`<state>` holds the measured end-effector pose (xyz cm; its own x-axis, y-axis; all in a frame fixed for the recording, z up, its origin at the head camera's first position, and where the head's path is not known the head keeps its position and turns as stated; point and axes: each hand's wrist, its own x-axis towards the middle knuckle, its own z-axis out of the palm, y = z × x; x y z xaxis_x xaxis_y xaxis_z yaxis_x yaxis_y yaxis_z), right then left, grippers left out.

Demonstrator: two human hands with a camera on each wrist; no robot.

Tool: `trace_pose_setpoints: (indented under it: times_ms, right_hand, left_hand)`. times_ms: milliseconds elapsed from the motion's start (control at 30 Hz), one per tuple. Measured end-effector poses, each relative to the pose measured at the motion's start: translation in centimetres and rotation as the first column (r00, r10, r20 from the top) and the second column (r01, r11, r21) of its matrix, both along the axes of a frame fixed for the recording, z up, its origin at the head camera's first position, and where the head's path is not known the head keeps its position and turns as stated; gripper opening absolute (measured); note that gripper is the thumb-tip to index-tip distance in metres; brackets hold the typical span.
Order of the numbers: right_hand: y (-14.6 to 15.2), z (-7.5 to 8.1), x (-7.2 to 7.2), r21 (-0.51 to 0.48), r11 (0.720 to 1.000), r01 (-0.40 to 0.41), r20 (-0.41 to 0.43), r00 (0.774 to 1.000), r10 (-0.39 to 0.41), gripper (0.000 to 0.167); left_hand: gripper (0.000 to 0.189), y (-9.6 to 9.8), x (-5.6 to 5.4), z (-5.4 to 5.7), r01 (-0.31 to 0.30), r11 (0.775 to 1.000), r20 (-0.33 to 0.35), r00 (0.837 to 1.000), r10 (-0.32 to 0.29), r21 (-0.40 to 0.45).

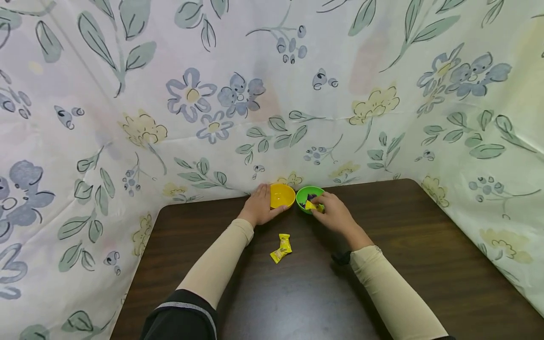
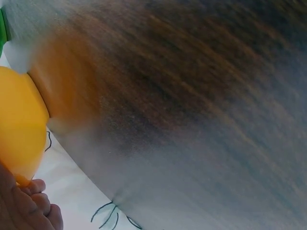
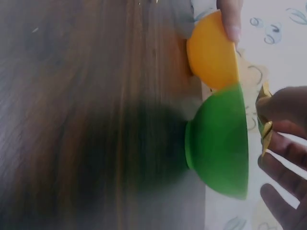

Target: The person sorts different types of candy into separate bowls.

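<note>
Side by side at the table's far edge stand a yellow bowl (image 1: 284, 195) and a green bowl (image 1: 303, 191). My left hand (image 1: 258, 208) holds the yellow bowl from its left, fingers along the side and thumb at the near rim. Above the mouth of the green bowl, my right hand (image 1: 333, 215) pinches a yellow-wrapped candy (image 1: 310, 206); the wrapper also shows between thumb and fingers in the right wrist view. Dark purple wrapped pieces (image 1: 311, 197) lie inside the green bowl, partly hidden by the hand.
Yellow-wrapped candies (image 1: 284, 243) lie together on the brown wooden table (image 1: 293, 293), nearer than the bowls. A floral cloth (image 1: 272, 94) hangs right behind the table's far edge and along both sides. There is a dark band (image 1: 341, 258) at the right wrist.
</note>
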<state>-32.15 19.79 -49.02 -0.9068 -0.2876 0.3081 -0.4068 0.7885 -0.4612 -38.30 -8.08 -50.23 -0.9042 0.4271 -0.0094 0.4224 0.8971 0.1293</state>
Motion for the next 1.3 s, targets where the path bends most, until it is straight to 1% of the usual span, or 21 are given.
trace_pose_setpoints:
  times_ms: [167, 300, 433, 567, 733, 867, 1033, 1300]
  right_hand:
    - [-1.6, 0.2, -0.8, -0.026, 0.998, 0.053, -0.007, 0.999, -0.053, 0.028]
    - [-3.0, 0.0, -1.7, -0.041, 0.996, 0.077, -0.040, 0.996, -0.078, 0.028]
    - [-4.1, -0.5, -2.6, -0.017, 0.995, 0.097, -0.083, 0.992, -0.098, 0.027]
    - [-5.1, -0.8, -3.5, 0.021, 0.992, 0.121, -0.082, 0.989, -0.119, 0.028]
    - [-6.1, -1.0, -4.2, 0.046, 0.992, 0.114, -0.085, 0.990, -0.109, 0.029]
    - [-6.6, -0.9, -4.5, 0.065, 0.991, 0.118, -0.071, 0.991, -0.113, 0.030]
    - [-6.8, -0.8, -4.5, 0.071, 0.991, 0.114, -0.059, 0.992, -0.110, 0.031]
    - [-6.1, -0.4, -3.9, 0.040, 0.996, 0.078, -0.105, 0.992, -0.073, 0.030]
  left_hand:
    - [0.108, 0.1, -0.1, 0.0, -0.003, 1.000, -0.008, 1.000, 0.003, -0.005]
    - [0.108, 0.2, -0.2, -0.2, -0.003, 1.000, -0.026, 1.000, 0.003, -0.012]
    - [0.109, 0.2, -0.2, -0.4, 0.002, 1.000, -0.041, 0.999, -0.003, -0.017]
    - [0.109, 0.3, -0.3, -0.3, 0.006, 1.000, -0.029, 1.000, -0.006, -0.017]
    - [0.109, 0.2, -0.3, -0.2, -0.001, 0.999, -0.017, 1.000, 0.000, -0.050]
    - [0.109, 0.2, -0.3, -0.2, -0.004, 0.998, -0.017, 1.000, 0.003, -0.059]
    - [0.109, 0.2, -0.3, -0.1, 0.002, 0.998, -0.012, 1.000, -0.003, -0.068]
    - [0.108, 0.2, -0.3, -0.1, -0.009, 0.998, -0.006, 1.000, 0.008, -0.062]
